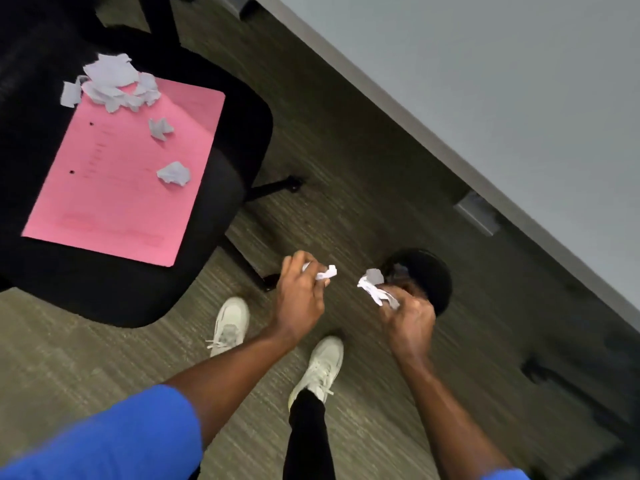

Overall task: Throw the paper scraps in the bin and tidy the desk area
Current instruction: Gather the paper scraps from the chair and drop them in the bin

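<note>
Head view: both hands clutch crumpled paper scraps, left hand (299, 289) and right hand (408, 317), the right just near the black bin (429, 271). Far left, more scraps (114, 83) litter a pink folder (117, 188) on the black chair (239, 161); grey tabletop (502, 81) right.

Pink folder (117, 174) flat on black chair seat (239, 147); white sneakers (320, 367) on seemingly carpeted floor (363, 161).

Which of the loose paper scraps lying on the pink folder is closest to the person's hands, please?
The crumpled scrap nearest the pink folder's lower right side; the smaller scrap and the torn pile at its top edge lie farther away.
</note>
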A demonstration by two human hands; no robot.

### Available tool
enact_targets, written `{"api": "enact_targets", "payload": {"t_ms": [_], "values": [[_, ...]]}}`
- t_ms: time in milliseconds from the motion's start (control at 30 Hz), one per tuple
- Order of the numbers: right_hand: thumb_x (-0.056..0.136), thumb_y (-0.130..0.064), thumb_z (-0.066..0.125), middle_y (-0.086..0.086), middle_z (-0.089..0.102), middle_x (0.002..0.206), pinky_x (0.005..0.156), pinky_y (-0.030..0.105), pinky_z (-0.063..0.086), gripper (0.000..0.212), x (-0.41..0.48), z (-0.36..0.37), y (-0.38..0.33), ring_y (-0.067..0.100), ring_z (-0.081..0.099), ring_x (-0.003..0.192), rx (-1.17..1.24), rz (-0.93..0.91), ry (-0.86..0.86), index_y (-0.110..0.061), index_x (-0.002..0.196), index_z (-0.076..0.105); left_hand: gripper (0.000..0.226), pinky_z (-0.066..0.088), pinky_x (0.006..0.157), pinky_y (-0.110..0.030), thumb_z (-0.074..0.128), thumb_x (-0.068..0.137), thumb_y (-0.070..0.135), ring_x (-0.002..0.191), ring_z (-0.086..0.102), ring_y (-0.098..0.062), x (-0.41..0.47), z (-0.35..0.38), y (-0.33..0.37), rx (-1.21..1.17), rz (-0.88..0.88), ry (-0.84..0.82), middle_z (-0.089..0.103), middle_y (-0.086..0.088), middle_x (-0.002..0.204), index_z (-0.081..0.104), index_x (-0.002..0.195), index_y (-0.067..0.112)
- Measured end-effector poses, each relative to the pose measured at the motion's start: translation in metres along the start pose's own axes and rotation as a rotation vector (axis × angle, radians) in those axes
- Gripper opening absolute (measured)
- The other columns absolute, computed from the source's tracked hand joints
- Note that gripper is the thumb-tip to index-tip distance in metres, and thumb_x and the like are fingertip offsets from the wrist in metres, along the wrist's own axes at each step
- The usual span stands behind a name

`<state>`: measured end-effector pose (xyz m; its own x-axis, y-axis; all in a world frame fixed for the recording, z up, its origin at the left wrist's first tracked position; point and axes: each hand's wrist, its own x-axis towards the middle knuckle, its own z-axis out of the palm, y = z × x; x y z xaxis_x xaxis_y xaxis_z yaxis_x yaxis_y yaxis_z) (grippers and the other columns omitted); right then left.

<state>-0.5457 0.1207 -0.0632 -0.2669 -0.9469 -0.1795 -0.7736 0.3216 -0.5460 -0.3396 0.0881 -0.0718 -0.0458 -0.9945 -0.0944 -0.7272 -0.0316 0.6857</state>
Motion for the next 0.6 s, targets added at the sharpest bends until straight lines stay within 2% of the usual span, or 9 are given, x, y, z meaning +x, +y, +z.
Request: {"api": "enact_targets", "payload": {"t_ms": [100, 200, 267, 333, 367, 433, 500, 600], "values": [[0.088, -0.025, 0.081, 0.005, 0.081, 0.103, 0.077, 0.034, 0.058, 0.016, -0.002, -0.005, 0.043, 0.024, 0.075, 0.089, 0.018, 0.129, 0.029, -0.020, 0.103, 0.085, 0.009, 0.049, 0.087, -0.036, 0.074, 0.088, 0.006, 0.099, 0.059, -0.030, -0.002, 0.045, 0.021, 0.033, 0.044, -0.056, 0.062, -0.010, 0.106, 0.072, 0.096, 0.009], [0.085, -0.011, 0.078, 0.007, 0.079, 0.103, 0.082, 0.034, 0.058, 0.014, 0.002, -0.011, 0.085, 0.027, 0.076, 0.092, 0.053, 0.152, 0.053, -0.017, 0.096, 0.084, 0.012, 0.040, 0.091, -0.037, 0.074, 0.081, 0.001, 0.098, 0.063, -0.040, -0.005, 0.093, 0.039, 0.069, 0.005, -0.152, 0.066, -0.018, 0.102, 0.074, 0.092, 0.006], [0.086, -0.010, 0.079, 0.013, 0.080, 0.102, 0.081, 0.040, 0.061, 0.011, 0.008, -0.014, 0.107, 0.034, 0.076, 0.090, 0.028, 0.220, 0.070, -0.013, 0.095, 0.084, 0.023, 0.043, 0.100, -0.038, 0.074, 0.080, 0.003, 0.107, 0.066, -0.038, -0.010, 0.119, 0.052, 0.072, -0.053, -0.232, 0.069, -0.020, 0.116, 0.078, 0.102, 0.007], [0.083, -0.009, 0.083, 0.019, 0.080, 0.095, 0.074, 0.046, 0.062, 0.008, 0.013, -0.014, 0.126, 0.040, 0.076, 0.083, -0.026, 0.234, 0.095, -0.010, 0.091, 0.084, 0.025, 0.054, 0.097, -0.039, 0.076, 0.080, 0.004, 0.109, 0.068, -0.037, -0.011, 0.144, 0.063, 0.040, -0.039, -0.257, 0.070, -0.020, 0.119, 0.078, 0.105, 0.006], [0.081, -0.008, 0.085, 0.020, 0.079, 0.088, 0.068, 0.043, 0.061, 0.005, 0.016, -0.013, 0.134, 0.041, 0.076, 0.075, -0.036, 0.209, 0.119, -0.009, 0.086, 0.084, 0.021, 0.057, 0.096, -0.043, 0.076, 0.082, 0.004, 0.107, 0.068, -0.040, -0.010, 0.155, 0.067, 0.014, -0.002, -0.248, 0.071, -0.022, 0.113, 0.077, 0.104, 0.004], [0.081, -0.010, 0.088, 0.019, 0.077, 0.076, 0.060, 0.029, 0.045, 0.007, 0.021, -0.012, 0.151, 0.038, 0.073, 0.065, -0.048, 0.166, 0.159, -0.010, 0.077, 0.082, 0.016, 0.052, 0.099, -0.046, 0.072, 0.090, 0.010, 0.109, 0.068, -0.039, -0.008, 0.179, 0.076, 0.000, 0.014, -0.264, 0.073, -0.021, 0.107, 0.077, 0.104, 0.003], [0.087, -0.015, 0.084, 0.019, 0.076, 0.072, 0.058, 0.030, 0.037, 0.016, 0.030, -0.010, 0.172, 0.038, 0.071, 0.064, -0.069, 0.146, 0.147, -0.009, 0.074, 0.080, 0.014, 0.052, 0.098, -0.039, 0.071, 0.091, 0.012, 0.109, 0.069, -0.035, -0.005, 0.201, 0.083, -0.015, -0.069, -0.271, 0.076, -0.018, 0.106, 0.080, 0.101, 0.008], [0.091, -0.019, 0.080, 0.023, 0.076, 0.077, 0.060, 0.036, 0.043, 0.019, 0.042, -0.001, 0.193, 0.042, 0.073, 0.071, -0.102, 0.168, 0.085, -0.006, 0.077, 0.080, 0.012, 0.054, 0.086, -0.037, 0.077, 0.089, 0.013, 0.102, 0.073, -0.037, 0.002, 0.229, 0.087, -0.132, -0.268, -0.250, 0.079, -0.022, 0.105, 0.084, 0.095, 0.006]]}}
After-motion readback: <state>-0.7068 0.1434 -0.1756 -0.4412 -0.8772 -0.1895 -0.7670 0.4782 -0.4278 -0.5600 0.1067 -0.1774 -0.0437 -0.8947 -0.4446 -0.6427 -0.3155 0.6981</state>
